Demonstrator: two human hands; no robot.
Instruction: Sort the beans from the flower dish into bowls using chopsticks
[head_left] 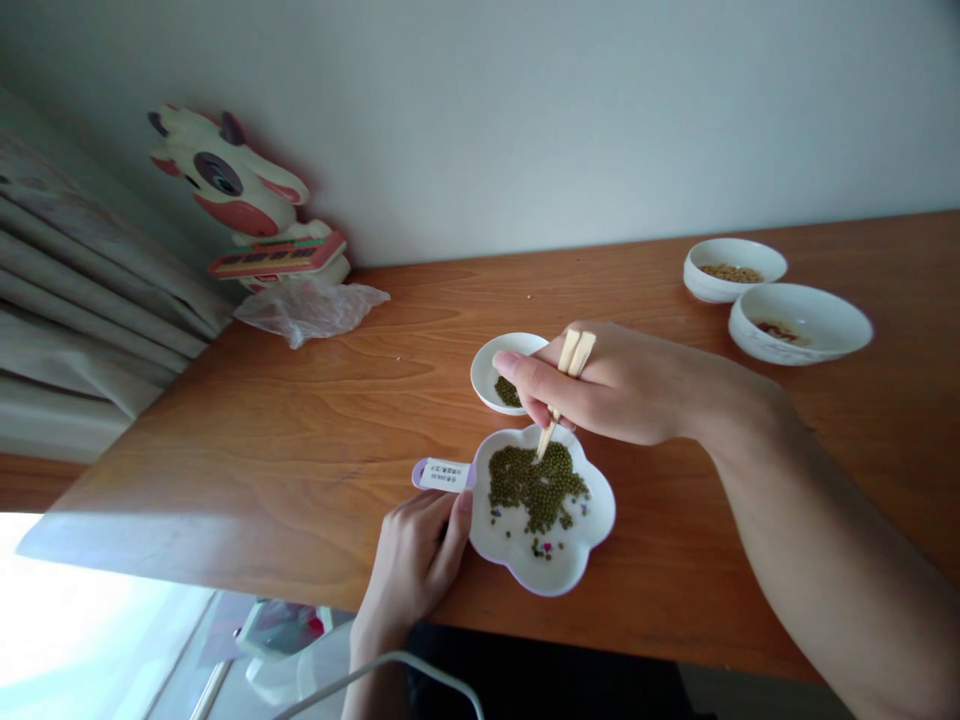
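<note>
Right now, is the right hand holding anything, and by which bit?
The right hand holds wooden chopsticks around the middle; their top ends stick out above, tips at the mung beans.

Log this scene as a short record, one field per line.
Left hand: at the labelled handle of the flower-shaped dish
Right hand: holds wooden chopsticks, tips down among green beans in that dish
Beyond dish: small white bowl, green beans inside, partly hidden by right hand
Right: white bowl with tan contents; nearer white bowl with reddish-brown contents
Back left: cow toy with keyboard, clear plastic bag in front
</note>
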